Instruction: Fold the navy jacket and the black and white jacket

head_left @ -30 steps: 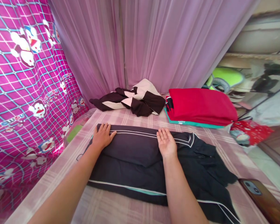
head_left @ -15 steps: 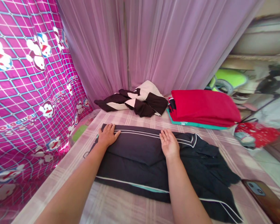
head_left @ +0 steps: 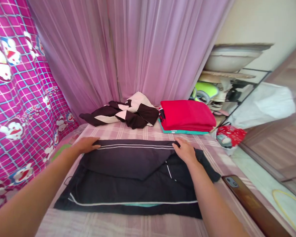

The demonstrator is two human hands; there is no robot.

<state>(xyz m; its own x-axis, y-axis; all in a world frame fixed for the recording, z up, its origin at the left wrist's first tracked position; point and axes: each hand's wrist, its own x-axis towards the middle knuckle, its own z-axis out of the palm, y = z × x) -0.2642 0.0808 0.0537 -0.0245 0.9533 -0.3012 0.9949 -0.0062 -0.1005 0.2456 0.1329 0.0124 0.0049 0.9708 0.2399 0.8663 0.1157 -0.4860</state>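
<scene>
One bed (head_left: 128,227) with a pink plaid sheet fills the floor of the view, with one magenta cartoon curtain (head_left: 12,98) at 9 o'clock. At the centre lies one dark navy garment (head_left: 128,177) with white piping, folded over itself. At 12 o'clock sits one crumpled brown-and-cream garment (head_left: 128,112); at 1 o'clock, one stack of folded clothes (head_left: 187,115), red on top. Two hands: the left hand (head_left: 87,144) lies flat, fingers together, on the fold's left end; the right hand (head_left: 186,151) pinches its right end. One phone (head_left: 233,182) lies at 4 o'clock.
</scene>
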